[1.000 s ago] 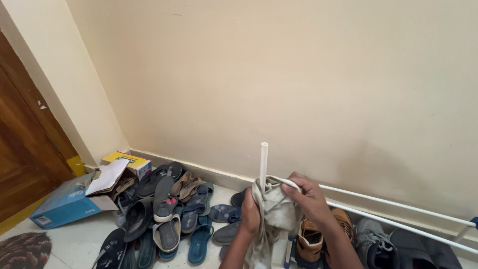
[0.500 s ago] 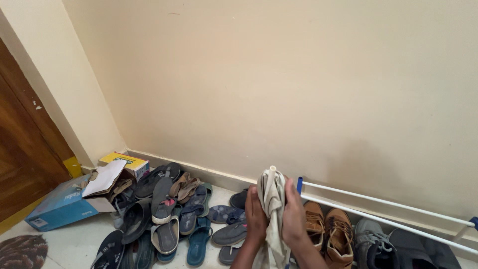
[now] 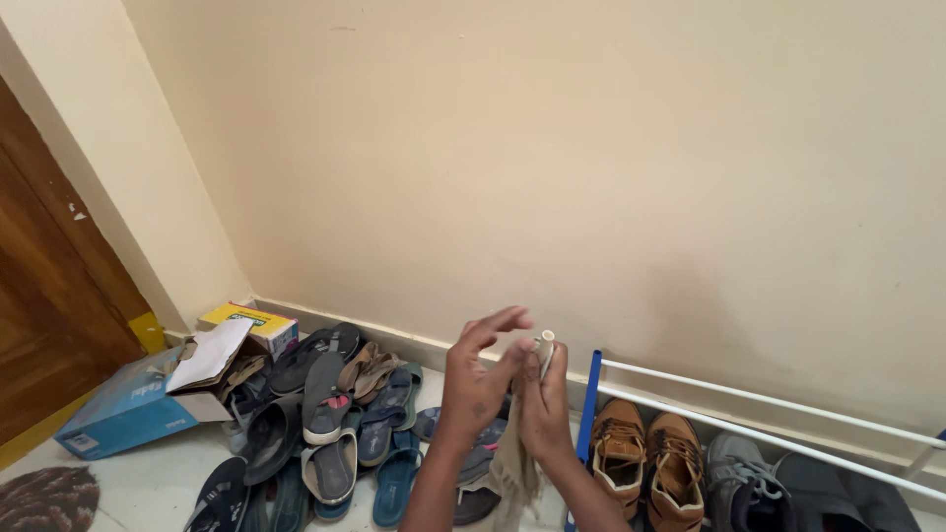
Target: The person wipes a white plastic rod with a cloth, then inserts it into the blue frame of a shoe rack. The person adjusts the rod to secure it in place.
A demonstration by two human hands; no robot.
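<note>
My right hand (image 3: 544,409) is closed around a beige cloth (image 3: 512,471) wrapped on an upright white pipe; only the pipe's tip (image 3: 544,341) shows above my fingers. My left hand (image 3: 477,382) is just left of it, back to the camera, fingers spread, fingertips by the pipe tip. The cloth's loose end hangs below both hands. Under them lie dark sandals on the floor. The rest of the pipe is hidden by the cloth and my hands.
A low shoe rack with a blue post (image 3: 589,394) and white rails (image 3: 778,406) holds brown shoes (image 3: 619,448) and grey shoes (image 3: 734,475). A pile of sandals (image 3: 330,409), a blue shoebox (image 3: 123,409), a yellow box (image 3: 251,323), a wooden door (image 3: 39,325) and a mat (image 3: 44,498) are at left.
The cloth and both hands have slid up the pipe until only its tip shows. My left hand has let go and spread its fingers; the right hand now grips alone.
</note>
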